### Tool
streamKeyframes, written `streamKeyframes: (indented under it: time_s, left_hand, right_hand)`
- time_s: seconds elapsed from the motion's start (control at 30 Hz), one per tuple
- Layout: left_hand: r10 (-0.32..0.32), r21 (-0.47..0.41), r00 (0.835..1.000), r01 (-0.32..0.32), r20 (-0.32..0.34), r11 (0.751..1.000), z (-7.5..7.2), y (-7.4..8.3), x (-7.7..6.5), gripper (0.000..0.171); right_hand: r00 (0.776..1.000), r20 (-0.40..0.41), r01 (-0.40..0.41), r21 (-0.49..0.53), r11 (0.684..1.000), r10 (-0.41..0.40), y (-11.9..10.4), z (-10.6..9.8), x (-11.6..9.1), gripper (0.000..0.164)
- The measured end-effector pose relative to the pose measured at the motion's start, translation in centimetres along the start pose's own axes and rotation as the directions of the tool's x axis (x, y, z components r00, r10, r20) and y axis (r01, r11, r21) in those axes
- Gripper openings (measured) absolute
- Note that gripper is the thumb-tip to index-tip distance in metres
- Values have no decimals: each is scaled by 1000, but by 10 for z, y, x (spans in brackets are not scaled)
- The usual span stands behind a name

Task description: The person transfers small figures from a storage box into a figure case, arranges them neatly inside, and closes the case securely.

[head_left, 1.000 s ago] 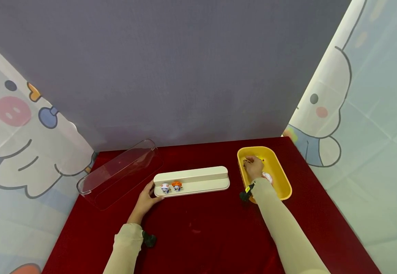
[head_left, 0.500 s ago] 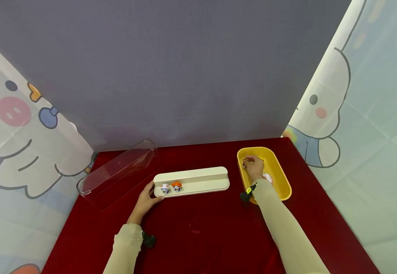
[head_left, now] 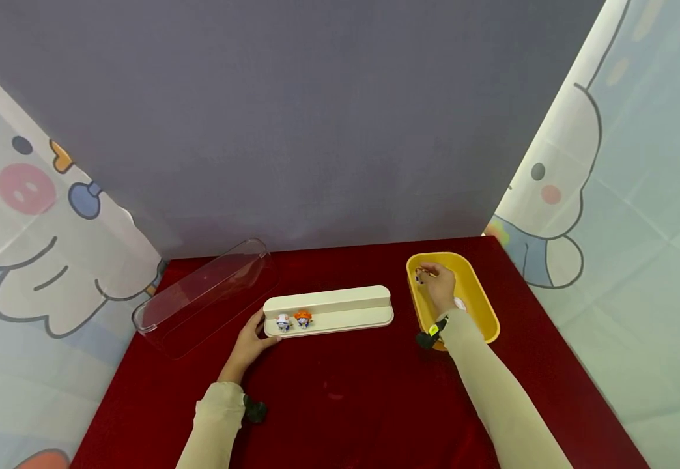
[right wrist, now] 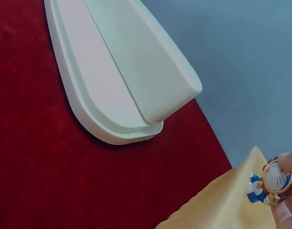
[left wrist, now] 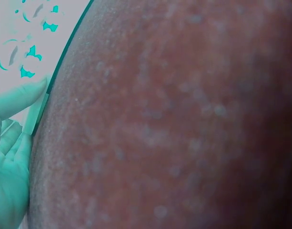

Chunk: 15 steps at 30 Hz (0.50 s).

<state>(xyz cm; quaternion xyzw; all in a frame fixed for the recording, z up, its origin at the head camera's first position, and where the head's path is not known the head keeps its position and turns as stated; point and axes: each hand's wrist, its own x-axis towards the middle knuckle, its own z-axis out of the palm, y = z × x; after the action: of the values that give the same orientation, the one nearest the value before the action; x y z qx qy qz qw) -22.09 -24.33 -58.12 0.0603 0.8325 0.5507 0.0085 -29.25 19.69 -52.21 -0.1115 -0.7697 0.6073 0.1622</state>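
My left hand grips the left end of a cream two-step display base, its thumb on the front edge. Two small figurines stand upright on the lower step near that thumb: one white-topped figurine and one orange-topped figurine. Over the yellow bin, my right hand pinches a cartoon cat figurine between thumb and fingers. The right wrist view shows its whiskered white face, brown scalloped rim and blue-and-white body. In the left wrist view, tinted and blurred, the thumb lies along the base's edge.
A clear plastic cover lies at an angle on the red cloth, left of the base. A white object inside the bin is partly hidden by my right wrist. A grey wall stands behind the table.
My right hand has risen slightly and drawn back a little within the bin, and the figurine in its fingers shows more plainly. The left hand and the base have stayed still.
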Motion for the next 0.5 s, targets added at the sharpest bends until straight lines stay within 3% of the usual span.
streamKeyframes:
  time_s: [0.33, 0.5]
  left_hand:
    - [-12, -16, 1000, 12, 3, 1000, 0, 2, -1, 89]
    - [-25, -38, 1000, 25, 15, 999, 0, 7, -2, 88]
  right_hand:
    - [999, 35, -29, 82, 996, 26, -10, -1, -7, 25]
    - [999, 31, -19, 54, 998, 17, -12, 0, -9, 24]
